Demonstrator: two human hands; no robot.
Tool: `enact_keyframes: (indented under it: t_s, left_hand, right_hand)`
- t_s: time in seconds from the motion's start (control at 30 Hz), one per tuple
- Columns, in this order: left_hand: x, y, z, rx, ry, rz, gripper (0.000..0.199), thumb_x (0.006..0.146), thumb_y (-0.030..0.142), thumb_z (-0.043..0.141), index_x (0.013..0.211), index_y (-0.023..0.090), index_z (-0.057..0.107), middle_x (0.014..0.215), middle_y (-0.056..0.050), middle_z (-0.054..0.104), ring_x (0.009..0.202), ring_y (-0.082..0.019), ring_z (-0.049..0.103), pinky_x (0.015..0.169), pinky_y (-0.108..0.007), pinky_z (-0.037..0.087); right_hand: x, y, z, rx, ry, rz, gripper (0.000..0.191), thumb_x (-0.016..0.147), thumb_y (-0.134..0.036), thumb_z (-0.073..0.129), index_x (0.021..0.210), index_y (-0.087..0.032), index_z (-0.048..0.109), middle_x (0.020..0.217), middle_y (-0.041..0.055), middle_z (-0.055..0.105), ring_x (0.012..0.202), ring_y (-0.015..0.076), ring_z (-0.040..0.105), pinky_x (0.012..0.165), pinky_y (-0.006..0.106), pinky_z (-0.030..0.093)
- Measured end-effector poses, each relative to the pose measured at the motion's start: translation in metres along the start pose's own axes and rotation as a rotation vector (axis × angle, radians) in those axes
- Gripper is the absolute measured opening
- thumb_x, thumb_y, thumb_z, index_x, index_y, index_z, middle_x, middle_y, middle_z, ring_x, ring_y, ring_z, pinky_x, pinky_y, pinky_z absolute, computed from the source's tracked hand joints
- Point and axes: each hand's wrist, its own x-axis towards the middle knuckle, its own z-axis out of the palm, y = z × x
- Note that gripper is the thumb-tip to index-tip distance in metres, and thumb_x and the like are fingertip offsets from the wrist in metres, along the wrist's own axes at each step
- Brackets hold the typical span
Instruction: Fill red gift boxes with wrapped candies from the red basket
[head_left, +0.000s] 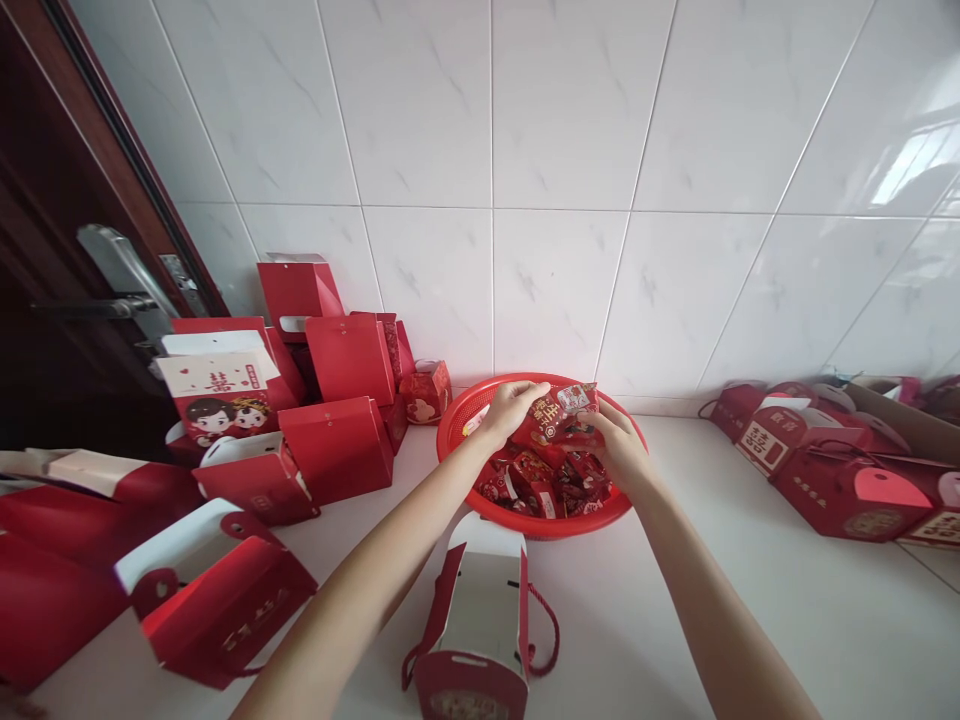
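Both hands are over a red plastic basket [536, 528] that holds several small red packets [534, 482]. My left hand [511, 410] has its fingers closed on the left edge of a red printed packet [553, 415]. On that packet's right side, the fingers of my right hand [619, 440] are curled against it, holding it too. Just in front of the basket stands an open red gift box [480, 600] with a pale inside and a dark red cord handle.
Red boxes and bags [341, 450] crowd the left side, beside a dark door [75, 180] with a metal handle. Closed red boxes [840, 490] sit at the right. A white tiled wall [555, 280] rises behind the basket.
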Motion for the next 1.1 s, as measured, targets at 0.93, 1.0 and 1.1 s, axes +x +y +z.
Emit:
enact_keyframes:
  t_s: [0.93, 1.0, 1.1]
  left_hand:
    - [-0.001, -0.002, 0.002, 0.053, -0.147, 0.187, 0.043, 0.078, 0.06, 0.069, 0.067, 0.02, 0.059, 0.067, 0.003, 0.055, 0.067, -0.014, 0.048, 0.068, -0.028, 0.041]
    - [-0.001, -0.003, 0.002, 0.042, -0.145, 0.184, 0.04, 0.078, 0.057, 0.07, 0.067, 0.02, 0.06, 0.067, 0.003, 0.056, 0.067, -0.014, 0.049, 0.069, -0.028, 0.041]
    - [-0.001, -0.003, 0.001, 0.049, -0.135, 0.178, 0.039, 0.079, 0.056, 0.069, 0.067, 0.02, 0.061, 0.068, 0.002, 0.058, 0.069, -0.015, 0.052, 0.071, -0.029, 0.043]
  right_hand:
    - [-0.009, -0.003, 0.0, -0.201, -0.096, -0.053, 0.06, 0.065, -0.037, 0.089, 0.12, -0.024, 0.068, 0.115, 0.0065, 0.076, 0.106, 0.0305, 0.072, 0.092, 0.047, 0.06]
    - [-0.01, -0.004, 0.001, -0.207, -0.084, -0.048, 0.06, 0.065, -0.037, 0.088, 0.12, -0.024, 0.068, 0.118, 0.0068, 0.075, 0.108, 0.0309, 0.071, 0.092, 0.047, 0.059]
    - [-0.009, -0.004, 0.001, -0.212, -0.066, -0.037, 0.063, 0.064, -0.035, 0.088, 0.122, -0.024, 0.068, 0.119, 0.0066, 0.075, 0.109, 0.031, 0.07, 0.093, 0.048, 0.059]
